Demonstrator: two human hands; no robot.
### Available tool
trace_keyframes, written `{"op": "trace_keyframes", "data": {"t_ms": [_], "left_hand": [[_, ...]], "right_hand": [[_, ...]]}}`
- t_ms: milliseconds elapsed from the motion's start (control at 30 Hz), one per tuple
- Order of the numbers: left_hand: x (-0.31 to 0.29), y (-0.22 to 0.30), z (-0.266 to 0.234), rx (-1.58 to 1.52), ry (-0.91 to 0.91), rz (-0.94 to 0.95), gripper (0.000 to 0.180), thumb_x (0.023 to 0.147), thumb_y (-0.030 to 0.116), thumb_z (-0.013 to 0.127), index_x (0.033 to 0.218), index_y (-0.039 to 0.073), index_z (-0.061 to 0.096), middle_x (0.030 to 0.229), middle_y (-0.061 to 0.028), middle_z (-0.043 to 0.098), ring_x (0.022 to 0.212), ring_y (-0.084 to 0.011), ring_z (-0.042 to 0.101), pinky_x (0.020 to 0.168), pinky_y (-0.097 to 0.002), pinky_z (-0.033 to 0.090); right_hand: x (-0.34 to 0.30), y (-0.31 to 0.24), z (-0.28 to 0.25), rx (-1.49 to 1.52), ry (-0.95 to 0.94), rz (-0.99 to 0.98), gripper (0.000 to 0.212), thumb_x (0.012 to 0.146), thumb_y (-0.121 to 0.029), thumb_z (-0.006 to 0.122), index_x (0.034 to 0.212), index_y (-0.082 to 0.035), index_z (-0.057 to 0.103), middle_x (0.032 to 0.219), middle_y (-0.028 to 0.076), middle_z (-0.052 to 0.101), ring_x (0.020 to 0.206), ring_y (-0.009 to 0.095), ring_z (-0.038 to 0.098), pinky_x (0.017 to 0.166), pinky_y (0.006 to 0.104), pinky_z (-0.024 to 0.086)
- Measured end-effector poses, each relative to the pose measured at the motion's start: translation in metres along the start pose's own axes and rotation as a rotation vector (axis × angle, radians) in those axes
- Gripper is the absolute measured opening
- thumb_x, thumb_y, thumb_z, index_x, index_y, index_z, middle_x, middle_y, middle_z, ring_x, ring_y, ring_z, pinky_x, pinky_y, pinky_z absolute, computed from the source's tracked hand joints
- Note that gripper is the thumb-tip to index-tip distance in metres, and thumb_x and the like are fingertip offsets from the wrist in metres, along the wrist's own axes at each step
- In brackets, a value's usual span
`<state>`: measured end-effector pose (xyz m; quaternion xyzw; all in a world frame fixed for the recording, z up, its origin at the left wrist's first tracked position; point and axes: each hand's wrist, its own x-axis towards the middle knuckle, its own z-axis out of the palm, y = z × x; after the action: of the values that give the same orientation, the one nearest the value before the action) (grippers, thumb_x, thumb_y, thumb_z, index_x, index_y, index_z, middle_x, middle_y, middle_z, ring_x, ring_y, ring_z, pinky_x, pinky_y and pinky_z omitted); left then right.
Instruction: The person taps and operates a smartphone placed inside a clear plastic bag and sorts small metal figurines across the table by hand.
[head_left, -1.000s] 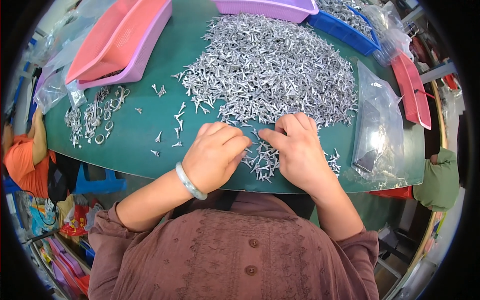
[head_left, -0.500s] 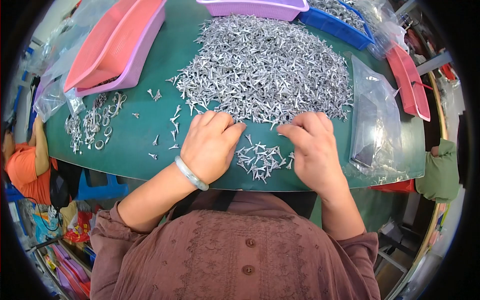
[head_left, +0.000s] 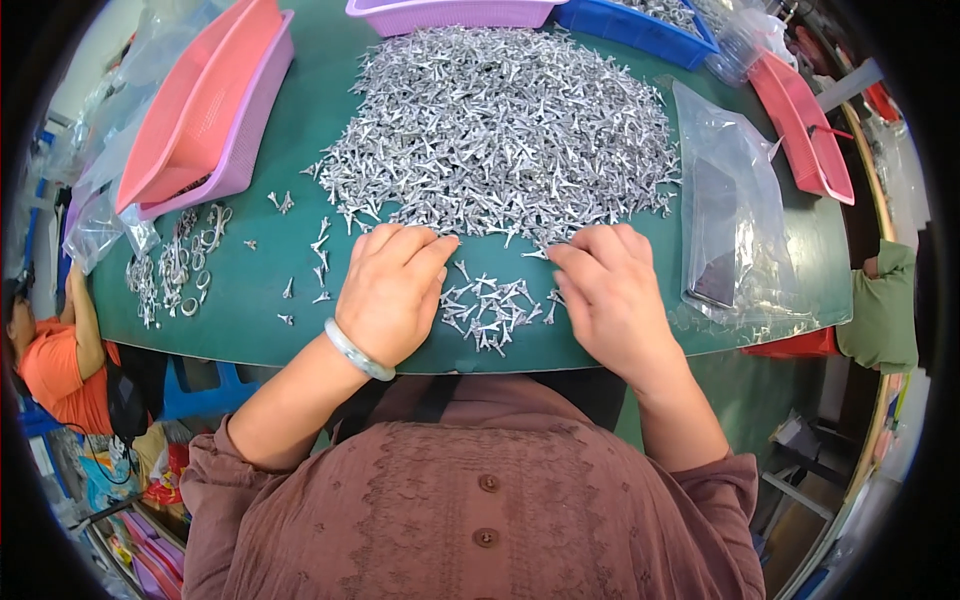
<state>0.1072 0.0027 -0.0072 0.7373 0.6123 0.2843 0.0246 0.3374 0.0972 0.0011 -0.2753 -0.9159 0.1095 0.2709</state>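
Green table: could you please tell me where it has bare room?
Bare mat lies between the stacked trays and big metal pile, and left of the left hand. Between both hands the small heap crowds it; the plastic bag fills the right.

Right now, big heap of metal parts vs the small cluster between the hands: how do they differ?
The big heap is dense and piled, covering the far middle of the green table; the small cluster is sparse, with the mat showing between pieces. The heap lies beyond the fingertips of the left hand and right hand; the cluster sits between them, near the table's front edge. Both look like the same small silvery pronged parts.
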Motion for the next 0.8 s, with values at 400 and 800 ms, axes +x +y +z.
{"op": "trace_keyframes", "data": {"t_ms": [400,800], "left_hand": [[-0.003,0.012,0.003,-0.044,-0.061,-0.012,0.026,0.079,-0.004,0.062,0.104,0.004,0.068,0.094,-0.0091,0.061,0.091,-0.0299,0.057,0.084,-0.0396,0.043],[0.006,0.022,-0.004,-0.119,-0.102,0.128,0.048,0.073,0.023,0.079,0.116,0.005,0.065,0.105,-0.01,0.058,0.095,-0.0288,0.055,0.087,-0.0393,0.041]], "right_hand": [[0.004,-0.001,0.003,0.028,-0.018,0.053,0.013,0.08,-0.005,0.065,0.09,-0.008,0.071,0.086,0.006,0.055,0.088,0.027,0.053,0.08,0.0398,0.041],[0.005,0.008,-0.002,0.007,-0.125,0.078,0.008,0.079,-0.004,0.064,0.086,-0.007,0.069,0.084,0.007,0.056,0.088,0.029,0.053,0.081,0.0404,0.041]]}}
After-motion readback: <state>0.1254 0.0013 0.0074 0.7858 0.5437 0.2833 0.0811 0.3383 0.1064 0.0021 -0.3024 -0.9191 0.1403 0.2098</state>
